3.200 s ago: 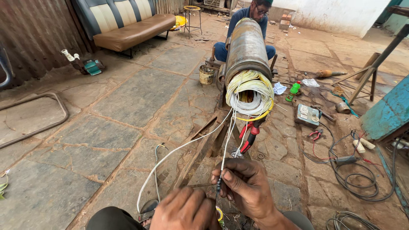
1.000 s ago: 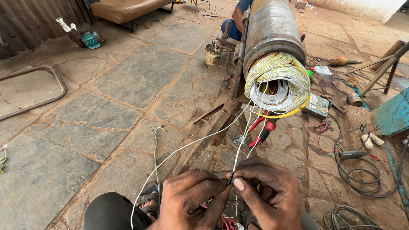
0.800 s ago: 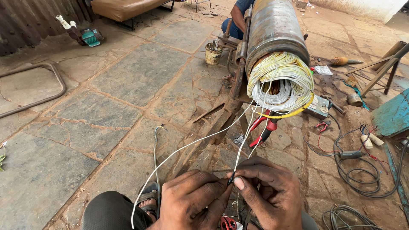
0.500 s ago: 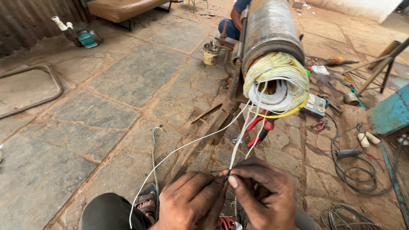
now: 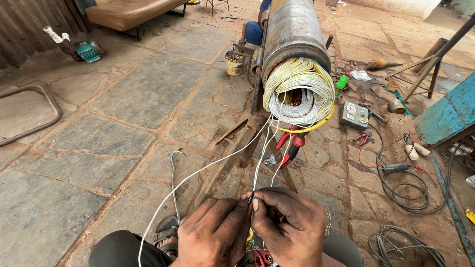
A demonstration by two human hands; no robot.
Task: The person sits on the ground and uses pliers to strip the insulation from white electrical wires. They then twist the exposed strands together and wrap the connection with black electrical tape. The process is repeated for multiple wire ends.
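A long metal motor cylinder lies on a wooden stand, its near end packed with coiled white and yellow winding wire. Thin white wires run from the coil down to my hands. My left hand and my right hand meet at the bottom centre, both pinching the wire ends together at a small dark tip. Another white wire trails off to the lower left. Red-handled pliers hang under the coil.
A person sits behind the cylinder. A small tin, a meter box, black cables, a blue metal object and loose tools lie on the stone floor. A bench stands at the back left.
The view has moved closer to the coil and tilted down. My hands came together on the wire ends and stay pinched there with small finger movements.
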